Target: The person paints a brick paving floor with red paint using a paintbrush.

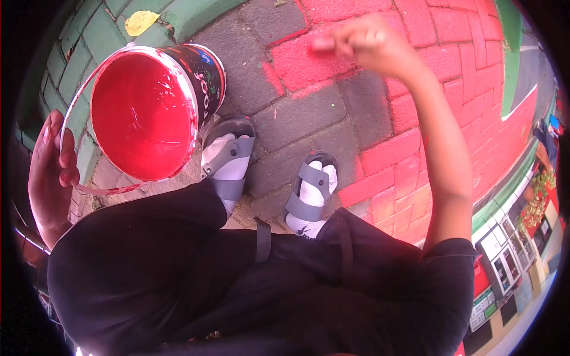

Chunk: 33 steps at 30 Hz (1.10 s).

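Observation:
My left hand (52, 157) has its fingers curled round the thin wire handle (70, 115) of a paint bucket. The bucket (209, 74) is dark with printed lettering, and its mouth is tipped toward me. Red paint (139, 113) coats its inside and smears the white rim. Over the paving, my right hand (374, 44) is closed on what looks like a paintbrush (322, 45), its red end pointing left. Motion blurs that hand, and its fingers hide most of the brush. Beneath it lie red-painted blocks (303, 62) beside bare grey ones (309, 115).
My sandalled feet (228, 157) stand on the grey paving just right of the bucket. Green-painted blocks (89, 35) with a yellow leaf (141, 22) border the left. Red paving (469, 113) stretches right toward a green-edged strip. Another person (547, 139) is at the far right.

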Tool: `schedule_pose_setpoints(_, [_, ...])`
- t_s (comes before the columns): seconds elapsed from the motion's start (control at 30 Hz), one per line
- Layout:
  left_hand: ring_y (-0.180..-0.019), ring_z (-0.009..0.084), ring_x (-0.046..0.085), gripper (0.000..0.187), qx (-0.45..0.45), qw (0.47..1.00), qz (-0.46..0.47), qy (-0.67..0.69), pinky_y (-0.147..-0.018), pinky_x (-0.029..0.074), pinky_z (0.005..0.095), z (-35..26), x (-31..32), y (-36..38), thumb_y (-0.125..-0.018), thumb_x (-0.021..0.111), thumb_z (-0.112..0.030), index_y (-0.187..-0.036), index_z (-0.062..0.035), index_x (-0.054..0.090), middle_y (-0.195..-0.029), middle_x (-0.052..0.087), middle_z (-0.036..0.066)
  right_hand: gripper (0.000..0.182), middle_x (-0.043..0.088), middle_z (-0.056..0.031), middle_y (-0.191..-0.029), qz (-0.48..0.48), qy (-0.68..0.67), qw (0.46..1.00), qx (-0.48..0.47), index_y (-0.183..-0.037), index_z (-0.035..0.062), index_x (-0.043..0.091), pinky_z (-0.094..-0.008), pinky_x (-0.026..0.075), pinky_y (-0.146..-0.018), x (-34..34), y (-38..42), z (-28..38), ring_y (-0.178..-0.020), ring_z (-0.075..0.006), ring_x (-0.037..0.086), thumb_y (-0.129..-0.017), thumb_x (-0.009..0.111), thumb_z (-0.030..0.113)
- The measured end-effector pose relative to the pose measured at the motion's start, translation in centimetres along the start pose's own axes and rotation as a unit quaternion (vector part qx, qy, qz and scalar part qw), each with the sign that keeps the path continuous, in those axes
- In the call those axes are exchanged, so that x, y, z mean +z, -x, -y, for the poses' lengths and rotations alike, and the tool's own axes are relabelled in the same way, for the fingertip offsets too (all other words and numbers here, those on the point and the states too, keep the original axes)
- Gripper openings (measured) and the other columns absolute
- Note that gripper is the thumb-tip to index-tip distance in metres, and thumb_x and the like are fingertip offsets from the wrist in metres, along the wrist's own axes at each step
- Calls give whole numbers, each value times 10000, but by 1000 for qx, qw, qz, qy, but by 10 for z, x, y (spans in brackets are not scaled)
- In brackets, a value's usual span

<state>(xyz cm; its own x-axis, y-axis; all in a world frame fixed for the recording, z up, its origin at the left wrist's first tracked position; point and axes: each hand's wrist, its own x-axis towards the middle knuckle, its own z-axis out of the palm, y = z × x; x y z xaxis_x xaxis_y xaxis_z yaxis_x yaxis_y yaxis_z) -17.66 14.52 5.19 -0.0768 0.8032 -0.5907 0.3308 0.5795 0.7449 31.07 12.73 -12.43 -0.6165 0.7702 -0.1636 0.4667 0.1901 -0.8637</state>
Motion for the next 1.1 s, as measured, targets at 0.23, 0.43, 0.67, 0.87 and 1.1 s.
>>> schedule_pose_setpoints(0.23, [-485,35,321,451,11,1000,-12,-19,-465,289,164,-2,1,4,-1057,474,-327,-1352,13,508,-703,441,-22,222,740,-152,-948,68,225,970,57,-728,19,565,-351,556,-757,27,10,35,-1007,-260,738,-867,631,180])
schedule_pose_setpoints(0.43, [-490,33,330,447,1,1000,-7,12,-473,298,165,2,-1,3,-1056,475,-324,-1354,9,503,-703,442,-19,44,717,-123,-795,42,-12,998,39,-744,88,711,-430,540,-688,13,-2,7,-779,-313,699,-773,678,86])
schedule_pose_setpoints(0.67, [-538,21,341,456,-10,999,32,16,-505,277,160,1,-12,1,-1052,499,-312,-1382,3,495,-725,423,-34,114,745,-123,-893,-143,242,960,11,-739,75,637,-380,563,-716,15,-3,7,-854,-262,732,-817,700,128])
schedule_pose_setpoints(0.87, [-536,23,339,443,-4,997,56,47,-511,287,161,4,-12,1,-1060,480,-304,-1376,5,490,-732,421,-38,76,754,-105,-937,169,222,955,97,-789,98,712,-402,580,-768,30,30,54,-904,-283,735,-772,703,172])
schedule_pose_setpoints(1.1, [-541,20,338,425,11,998,58,35,-512,292,159,2,-11,1,-1057,479,-299,-1372,-13,500,-722,418,-39,154,759,-149,-1082,-108,30,994,-10,-690,0,574,-322,569,-870,-24,24,-28,-1081,-253,724,-820,611,74])
